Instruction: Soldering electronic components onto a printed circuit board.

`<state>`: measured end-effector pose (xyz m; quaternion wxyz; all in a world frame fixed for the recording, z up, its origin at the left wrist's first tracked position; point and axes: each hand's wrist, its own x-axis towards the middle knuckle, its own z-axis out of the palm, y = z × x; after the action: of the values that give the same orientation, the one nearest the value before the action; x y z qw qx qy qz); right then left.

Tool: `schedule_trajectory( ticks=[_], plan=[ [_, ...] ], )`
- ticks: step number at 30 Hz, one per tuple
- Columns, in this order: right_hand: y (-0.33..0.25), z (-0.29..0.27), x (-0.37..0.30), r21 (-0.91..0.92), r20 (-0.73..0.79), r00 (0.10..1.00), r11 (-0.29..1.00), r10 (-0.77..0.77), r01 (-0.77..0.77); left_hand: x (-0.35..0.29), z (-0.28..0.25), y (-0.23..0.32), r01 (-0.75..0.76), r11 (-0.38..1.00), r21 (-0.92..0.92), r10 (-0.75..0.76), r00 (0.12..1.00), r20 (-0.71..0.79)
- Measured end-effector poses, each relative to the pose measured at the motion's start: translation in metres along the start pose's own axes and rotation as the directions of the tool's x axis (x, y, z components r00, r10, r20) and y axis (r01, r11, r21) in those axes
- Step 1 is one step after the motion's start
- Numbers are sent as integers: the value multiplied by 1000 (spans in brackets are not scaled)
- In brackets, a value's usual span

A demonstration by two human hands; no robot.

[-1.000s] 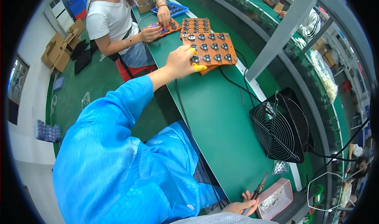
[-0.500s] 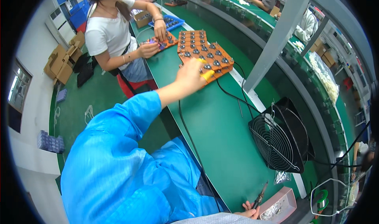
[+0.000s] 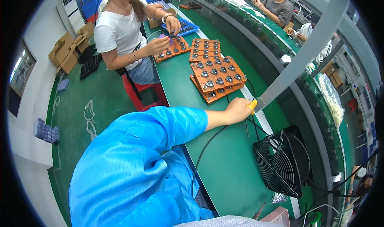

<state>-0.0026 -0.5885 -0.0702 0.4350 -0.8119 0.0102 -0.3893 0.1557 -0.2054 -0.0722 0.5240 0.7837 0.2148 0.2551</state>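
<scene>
My left hand (image 3: 239, 110) has yellow finger cots on its fingertips. It is closed beside the foot of a grey metal post (image 3: 298, 65), over the white strip along the bench's far edge. A thin wire-like end shows by the fingertips; what they grip is too small to make out. Just beyond the hand lies a stack of orange boards (image 3: 199, 78) bearing rows of round dark metal parts. My right hand is out of view below the lower edge, where the tip of a soldering iron (image 3: 260, 211) shows beside a pink box (image 3: 278, 215).
A black fan with a wire guard (image 3: 276, 163) stands at the bench's right side. Black cables (image 3: 208, 143) cross the green bench (image 3: 232, 175). Left of the stack, a seated co-worker handles parts over another orange board (image 3: 176, 47); a blue tray (image 3: 191, 25) lies beyond.
My left hand has left the orange boards and moved right and nearer, to the post's foot. The right hand has dropped out of view. The whole view has shifted.
</scene>
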Motion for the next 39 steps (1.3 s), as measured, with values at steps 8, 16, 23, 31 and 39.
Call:
schedule_trajectory(
  ticks=[8,16,23,31,39],
  plan=[
    [-4,3,-2,-34,-15,996,995,89,-90,-11,3,-13,-91,996,17,88,987,135],
    [45,1,-10,10,-19,989,989,148,-148,-4,12,-6,38,995,-91,-21,982,185],
    [35,-15,9,219,-88,975,959,204,-181,7,1,-26,-89,989,-115,107,982,159],
    [29,-10,93,544,-59,806,696,589,-469,5,8,-30,60,968,-244,-4,975,223],
    [107,-1,131,825,360,621,73,696,-561,3,7,-27,89,960,-265,-34,978,205]
  ],
)
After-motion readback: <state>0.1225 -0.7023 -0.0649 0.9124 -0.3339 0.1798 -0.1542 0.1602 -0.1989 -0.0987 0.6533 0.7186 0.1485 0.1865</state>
